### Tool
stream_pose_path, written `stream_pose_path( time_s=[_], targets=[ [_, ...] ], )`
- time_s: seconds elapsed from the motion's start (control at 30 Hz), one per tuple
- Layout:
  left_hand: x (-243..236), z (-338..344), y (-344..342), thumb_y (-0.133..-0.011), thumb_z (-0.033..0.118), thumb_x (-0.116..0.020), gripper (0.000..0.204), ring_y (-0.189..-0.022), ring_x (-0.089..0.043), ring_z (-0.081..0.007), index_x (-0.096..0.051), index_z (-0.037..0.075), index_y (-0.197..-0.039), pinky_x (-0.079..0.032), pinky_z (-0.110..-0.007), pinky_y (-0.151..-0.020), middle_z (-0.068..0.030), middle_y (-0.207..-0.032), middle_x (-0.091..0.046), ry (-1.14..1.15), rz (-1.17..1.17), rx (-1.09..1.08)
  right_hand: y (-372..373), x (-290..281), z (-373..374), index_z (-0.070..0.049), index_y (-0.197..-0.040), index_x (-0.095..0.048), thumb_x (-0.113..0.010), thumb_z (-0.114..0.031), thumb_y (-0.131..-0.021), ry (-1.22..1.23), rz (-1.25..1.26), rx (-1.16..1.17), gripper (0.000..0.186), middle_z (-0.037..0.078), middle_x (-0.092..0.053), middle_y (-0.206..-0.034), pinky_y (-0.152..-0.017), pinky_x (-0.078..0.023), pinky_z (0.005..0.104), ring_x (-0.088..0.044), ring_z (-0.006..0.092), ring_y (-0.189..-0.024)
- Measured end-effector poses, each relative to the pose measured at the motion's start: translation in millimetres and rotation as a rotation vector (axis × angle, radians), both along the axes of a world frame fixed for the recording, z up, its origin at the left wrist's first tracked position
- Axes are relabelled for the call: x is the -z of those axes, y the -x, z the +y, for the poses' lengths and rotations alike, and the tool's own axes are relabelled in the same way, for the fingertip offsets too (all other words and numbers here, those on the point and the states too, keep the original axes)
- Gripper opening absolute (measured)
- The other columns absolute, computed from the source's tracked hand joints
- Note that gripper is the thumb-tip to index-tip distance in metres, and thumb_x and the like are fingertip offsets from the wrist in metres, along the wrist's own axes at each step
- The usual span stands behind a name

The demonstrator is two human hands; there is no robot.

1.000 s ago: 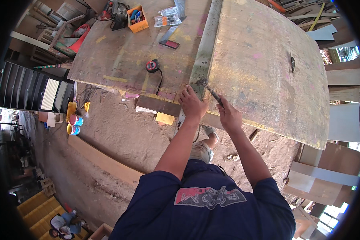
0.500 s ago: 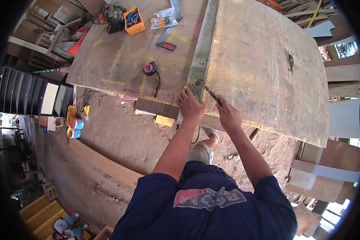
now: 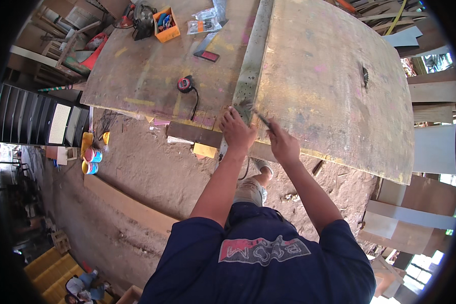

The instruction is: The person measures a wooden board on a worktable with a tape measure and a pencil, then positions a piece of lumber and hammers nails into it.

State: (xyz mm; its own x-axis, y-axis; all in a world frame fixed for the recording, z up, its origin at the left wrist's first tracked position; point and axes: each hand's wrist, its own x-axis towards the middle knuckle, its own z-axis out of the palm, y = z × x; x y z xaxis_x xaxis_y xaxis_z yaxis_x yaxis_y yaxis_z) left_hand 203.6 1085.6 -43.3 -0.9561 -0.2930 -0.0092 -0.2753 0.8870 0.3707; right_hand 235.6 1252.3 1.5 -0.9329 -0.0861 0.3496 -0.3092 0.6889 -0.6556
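Note:
My right hand [image 3: 285, 145] is closed around the handle of a hammer [image 3: 261, 118], just over the near edge of the right-hand board. The hammer's head is smeared by motion above a long grey strip [image 3: 245, 86] that runs away from me between two boards. My left hand [image 3: 237, 133] lies on the near end of this strip, fingers stretched forward and fairly flat. Anything under its palm is hidden. To its left, a red and black tape measure [image 3: 185, 84] rests on the table [image 3: 142, 76], a dark cord trailing from it.
Farther back are a try square [image 3: 206, 54], plastic packets [image 3: 203, 24], an orange box of tools [image 3: 166, 31] and a dark power tool [image 3: 145, 21]. A saw blade [image 3: 365, 75] pokes through the right-hand board [image 3: 329, 101]. Paint buckets [image 3: 91, 161] stand on the floor; a person [image 3: 83, 286] is at lower left.
The hammer's head has swung down toward the grey strip and blurred. My right hand has shifted slightly left and down. My left hand stays on the strip while the whole view shifts slightly.

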Motion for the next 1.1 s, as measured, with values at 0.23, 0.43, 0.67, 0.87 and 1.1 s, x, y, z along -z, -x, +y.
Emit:
stream_pose_path(
  time_s=[0.23, 0.43, 0.67, 0.87, 1.1],
  targets=[
    [-2, 0, 4, -0.076, 0.038, -0.081, 0.100, -0.130, -0.050, -0.0402, -0.037, -0.009, -0.153, -0.037, -0.053, -0.113, -0.0255, -0.141, -0.052, 0.008, 0.036, -0.017, 3, -6, -1, -0.031, -0.152, -0.046, -0.054, -0.037, -0.108, -0.145, -0.172, -0.017, 0.045, 0.016, -0.075, -0.099, -0.070, -0.057, 0.0516, -0.073, 0.0394, -0.085],
    [-4, -1, 2, -0.076, 0.037, -0.081, 0.097, -0.128, -0.051, -0.0404, -0.040, -0.009, -0.151, -0.037, -0.053, -0.112, -0.0252, -0.140, -0.052, 0.008, 0.010, -0.007, 14, -2, 6, -0.030, -0.151, -0.046, -0.052, -0.039, -0.108, -0.405, -0.411, -0.002, 0.045, 0.015, -0.075, -0.098, -0.069, -0.057, 0.0527, -0.074, 0.0398, -0.085],
    [2, 0, 7, -0.077, 0.039, -0.081, 0.097, -0.130, -0.051, -0.0405, -0.040, -0.009, -0.150, -0.037, -0.053, -0.113, -0.0252, -0.142, -0.052, 0.048, 0.077, 0.008, 11, 5, 3, -0.027, -0.148, -0.051, -0.059, -0.036, -0.105, -0.397, -0.519, -0.033, 0.045, 0.015, -0.076, -0.098, -0.072, -0.056, 0.0537, -0.073, 0.0426, -0.084],
    [3, 0, 5, -0.077, 0.038, -0.080, 0.095, -0.133, -0.049, -0.0422, -0.041, -0.008, -0.150, -0.036, -0.053, -0.114, -0.0264, -0.146, -0.050, -0.001, 0.003, -0.029, -12, -17, 22, -0.009, -0.148, -0.051, -0.062, -0.023, -0.105, 0.213, -0.428, -0.072, 0.047, 0.020, -0.072, -0.094, -0.074, -0.057, 0.0462, -0.074, 0.0358, -0.082],
    [-1, 2, 9, -0.078, 0.042, -0.078, 0.094, -0.136, -0.047, -0.0420, -0.042, -0.008, -0.149, -0.035, -0.056, -0.115, -0.0266, -0.147, -0.049, 0.035, 0.058, 0.023, -22, -2, 94, 0.001, -0.146, -0.052, -0.064, -0.030, -0.106, 0.506, -0.595, 0.107, 0.052, 0.015, -0.071, -0.097, -0.086, -0.055, 0.0387, -0.068, 0.0218, -0.089]
  ],
)
